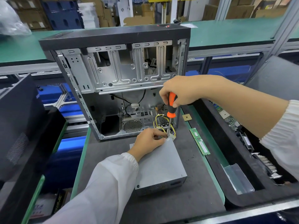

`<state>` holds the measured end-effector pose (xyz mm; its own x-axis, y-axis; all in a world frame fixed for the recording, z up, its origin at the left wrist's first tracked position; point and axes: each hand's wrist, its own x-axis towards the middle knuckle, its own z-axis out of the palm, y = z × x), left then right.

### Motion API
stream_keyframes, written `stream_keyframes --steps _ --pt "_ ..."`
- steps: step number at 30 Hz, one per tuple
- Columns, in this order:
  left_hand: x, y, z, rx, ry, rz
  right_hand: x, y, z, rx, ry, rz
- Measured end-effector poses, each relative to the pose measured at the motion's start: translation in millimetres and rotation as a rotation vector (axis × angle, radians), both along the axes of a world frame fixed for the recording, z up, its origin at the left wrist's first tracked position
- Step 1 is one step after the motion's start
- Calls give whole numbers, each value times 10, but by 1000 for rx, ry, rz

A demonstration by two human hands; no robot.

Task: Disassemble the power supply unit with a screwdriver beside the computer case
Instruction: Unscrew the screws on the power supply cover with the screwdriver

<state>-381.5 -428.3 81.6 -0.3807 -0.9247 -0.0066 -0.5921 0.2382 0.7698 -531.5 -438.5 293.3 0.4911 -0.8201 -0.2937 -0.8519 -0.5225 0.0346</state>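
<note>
From the head view, the boxy grey sheet-metal power supply unit (159, 165) lies on the dark mat just before the open computer case (119, 81). The right hand (182, 91) grips the orange-and-black screwdriver (170, 109) upright, while the left hand (149, 140) pinches its slim steel shaft at the tip.

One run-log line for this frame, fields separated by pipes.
step: unscrewing | right hand: grips screwdriver upright | left hand: fingers at tip | power supply unit: flat on mat, before computer case
</note>
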Motion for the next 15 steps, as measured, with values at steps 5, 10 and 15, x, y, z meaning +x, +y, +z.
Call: stream_keyframes --steps 5,10,15 --pt "-1 -38 14 70 146 -30 127 25 27 12 17 69" --pt "-48 -58 61 75 308 -20 128 -4 35 23 24 50" --pt "-94 -64 -4 33 341 21 -35 -102 -13 33 -134 -217"
